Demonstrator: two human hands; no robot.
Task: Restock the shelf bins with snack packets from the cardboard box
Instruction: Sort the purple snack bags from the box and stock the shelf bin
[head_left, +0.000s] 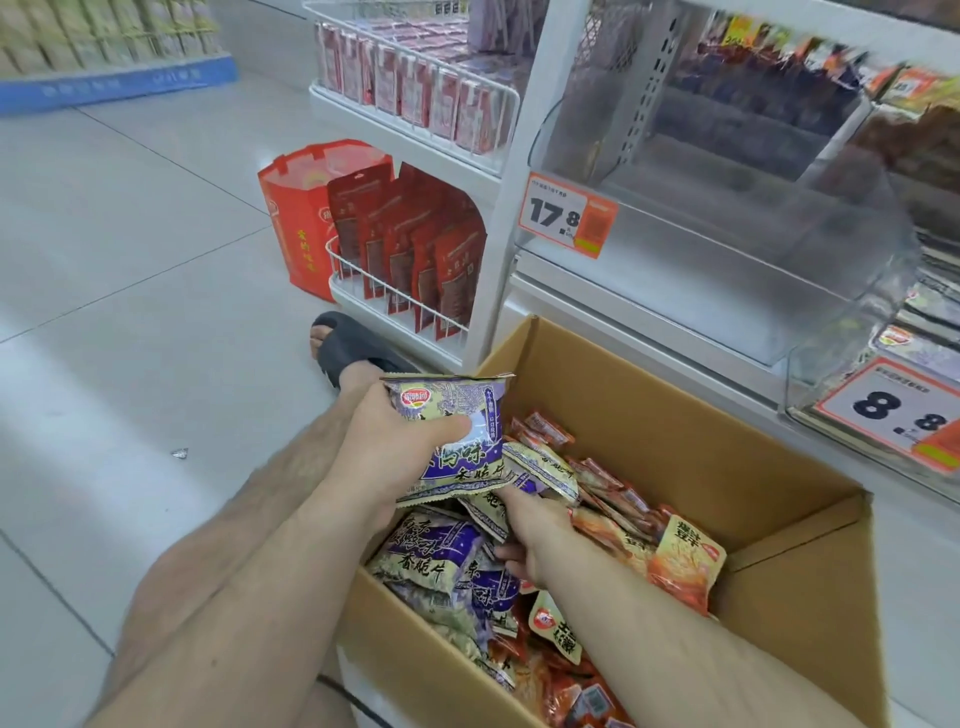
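Left grip (387, 447) is curled round a purple snack packet (457, 436), thumb pressed across its printed face and the other fingers hidden behind it. That packet is held just above the near-left rim of the cardboard box (675, 415), its long axis running roughly upright with a slight lean, the crimped top edge pointing up and away toward the shelf and the bottom seam pointing down into the box. More packets of the same kind appear stacked behind it in the same hand, though how many cannot be told.

Right grip (524, 540) reaches down into the box with fingers bent among the loose purple packets (431, 561); whether it actually pinches one is not clear, since the fingertips are buried. These packets lie flat and jumbled in the left half of the box, pointing various ways. Orange packets (685, 561) fill the right half.

Beyond the box, a clear shelf bin (727, 218) tilts forward, with a price tag (569, 215) reading 17.8 on its front left corner. Red pouches (415, 249) stand upright in a white wire rack (395, 296) on the shelf end, just beside a red bag (296, 218) on the floor.
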